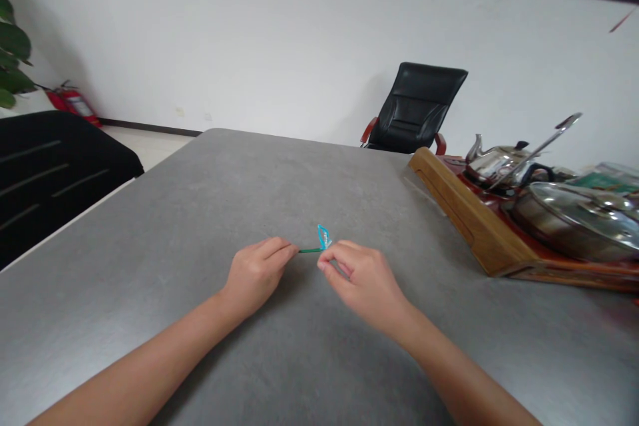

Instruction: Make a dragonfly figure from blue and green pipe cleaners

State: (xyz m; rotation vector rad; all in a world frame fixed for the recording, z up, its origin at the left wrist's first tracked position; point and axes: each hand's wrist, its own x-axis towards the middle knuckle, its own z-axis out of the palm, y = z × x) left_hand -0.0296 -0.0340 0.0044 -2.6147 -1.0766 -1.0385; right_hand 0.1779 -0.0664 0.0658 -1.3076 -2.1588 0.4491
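A thin green wire stem (310, 250) runs between my hands on the grey stone tabletop (150, 246). Its end disappears into the pinched fingers of my left hand (255, 276). At its other end stands a small turquoise wire loop (324, 237), leaf-shaped and threaded with pale beads. My right hand (362, 283) pinches the base of the loop between thumb and forefinger, hiding that join. A bit of pale blue shows among those fingers, too small to identify.
A wooden tray (479, 219) at the right holds a steel kettle (492, 163) and a lidded steel pot (574, 223). A black chair (50, 173) stands at the left table edge, and a black leather armchair (414, 106) stands beyond the table.
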